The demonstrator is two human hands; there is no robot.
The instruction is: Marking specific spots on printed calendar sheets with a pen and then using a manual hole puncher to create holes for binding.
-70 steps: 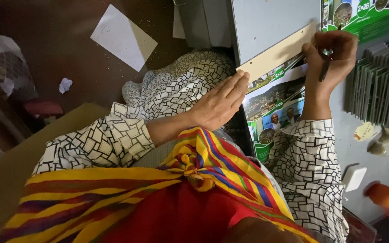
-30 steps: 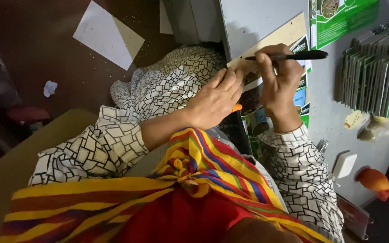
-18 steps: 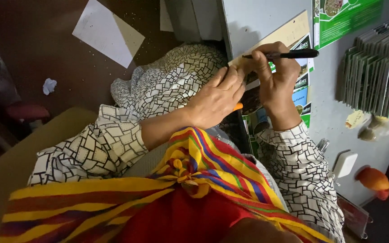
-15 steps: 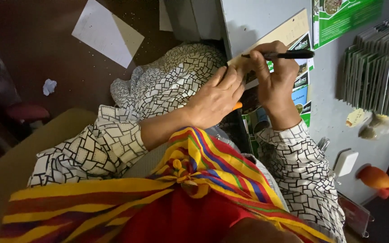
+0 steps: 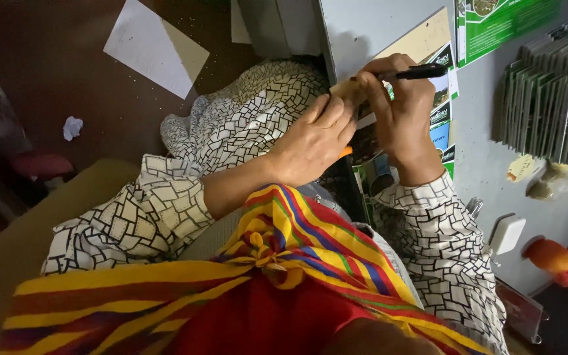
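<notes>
Pale wooden ruler (image 5: 422, 41) lies slanted on the grey table (image 5: 363, 26), at 1 o'clock in the view. From the left: a white paper sheet (image 5: 146, 46) lies on the dark floor at 11 o'clock. The left hand (image 5: 313, 141) presses flat on the ruler's lower end. The right hand (image 5: 402, 112) pinches a black marker pen (image 5: 419, 71) beside the ruler's edge. No drawn line is visible, so the marking seems only begun.
</notes>
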